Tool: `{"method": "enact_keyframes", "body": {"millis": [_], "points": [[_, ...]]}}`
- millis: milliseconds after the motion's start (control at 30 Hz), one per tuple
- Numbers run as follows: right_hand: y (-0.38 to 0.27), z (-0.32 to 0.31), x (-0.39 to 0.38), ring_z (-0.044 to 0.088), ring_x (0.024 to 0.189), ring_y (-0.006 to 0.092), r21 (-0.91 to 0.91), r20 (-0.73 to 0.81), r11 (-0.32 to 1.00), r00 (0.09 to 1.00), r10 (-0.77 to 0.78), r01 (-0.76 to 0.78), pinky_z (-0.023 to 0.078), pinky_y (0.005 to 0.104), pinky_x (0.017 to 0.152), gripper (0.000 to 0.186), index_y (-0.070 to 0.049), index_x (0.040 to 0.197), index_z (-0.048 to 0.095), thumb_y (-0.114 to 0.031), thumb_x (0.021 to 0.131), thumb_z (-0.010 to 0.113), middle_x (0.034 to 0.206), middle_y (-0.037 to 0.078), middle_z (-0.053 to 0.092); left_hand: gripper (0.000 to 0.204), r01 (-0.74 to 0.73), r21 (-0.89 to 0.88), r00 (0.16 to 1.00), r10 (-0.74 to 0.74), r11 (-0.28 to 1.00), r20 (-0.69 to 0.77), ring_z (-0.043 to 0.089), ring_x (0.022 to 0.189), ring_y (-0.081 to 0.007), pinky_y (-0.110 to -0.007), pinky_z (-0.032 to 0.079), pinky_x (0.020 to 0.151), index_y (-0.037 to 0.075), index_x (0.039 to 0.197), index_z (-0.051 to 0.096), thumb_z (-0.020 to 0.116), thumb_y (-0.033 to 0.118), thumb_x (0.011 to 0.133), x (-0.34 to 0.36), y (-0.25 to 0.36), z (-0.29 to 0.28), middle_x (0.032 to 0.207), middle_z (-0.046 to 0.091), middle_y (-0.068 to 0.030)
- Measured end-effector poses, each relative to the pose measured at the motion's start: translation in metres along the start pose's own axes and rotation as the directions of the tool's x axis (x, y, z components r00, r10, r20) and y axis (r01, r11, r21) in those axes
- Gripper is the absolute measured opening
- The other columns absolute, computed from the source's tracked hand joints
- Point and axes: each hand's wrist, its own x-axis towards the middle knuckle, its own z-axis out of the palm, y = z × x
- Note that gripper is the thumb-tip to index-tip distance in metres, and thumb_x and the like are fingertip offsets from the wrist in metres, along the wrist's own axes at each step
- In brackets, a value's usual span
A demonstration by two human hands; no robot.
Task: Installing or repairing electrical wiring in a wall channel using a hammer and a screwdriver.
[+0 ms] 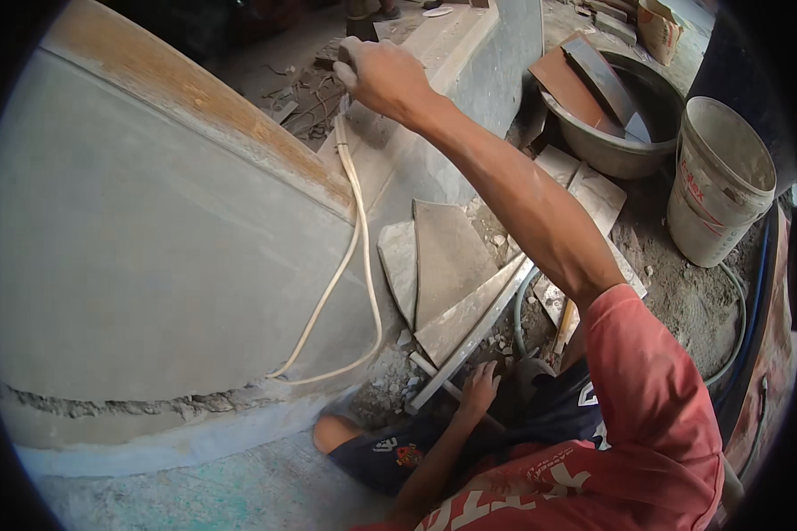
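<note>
My right arm reaches up across the view to the top of a grey plastered wall (159,239). There my right hand (385,80) is closed around something greyish, mostly hidden by the fingers. Just below that hand, white cables (349,168) come over the wall's ledge and hang in a loop down its face. Low in the view, my left hand (480,389) is beside my bent leg, its fingers loosely extended, with nothing visible in them. A long pale metal bar (474,341) slants close to that hand.
Broken tile slabs (452,257) lean at the wall's foot amid rubble. To the right stand a round grey tub (607,155) holding boards and a dirty white bucket (717,190). A hose (740,310) runs along the ground near the bucket. Wood trim (204,97) caps the wall.
</note>
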Motion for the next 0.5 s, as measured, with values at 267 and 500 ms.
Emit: {"method": "enact_keyframes", "body": {"millis": [267,500], "points": [[0.010,0.121,0.078,0.050,0.108,0.0262,-0.648,0.748,0.687,0.103,0.656,0.328,0.027,0.0648,0.089,0.040,-0.021,0.119,0.052,-0.037,0.083,0.048,0.118,0.003,0.054,0.032,0.308,-0.277,0.951,-0.289,0.910,0.106,0.058,0.091,-0.0306,-0.037,0.046,0.079,0.003,0.109,0.051,0.057,0.021,0.083,-0.030,0.031,-0.102,0.096,0.060,-0.0151],[-0.023,0.083,0.033,0.056,0.101,0.0325,0.116,0.473,0.899,0.820,0.323,-0.422,0.035,0.0546,0.085,0.035,-0.002,0.110,0.047,-0.008,0.075,0.047,0.103,0.019,0.059,0.028,0.378,-0.543,0.870,-0.488,0.750,-0.069,0.059,0.086,-0.0234,-0.031,0.045,0.081,-0.006,0.105,0.052,0.052,0.014,0.086,-0.053,0.037,-0.134,0.094,0.061,-0.0152]]}}
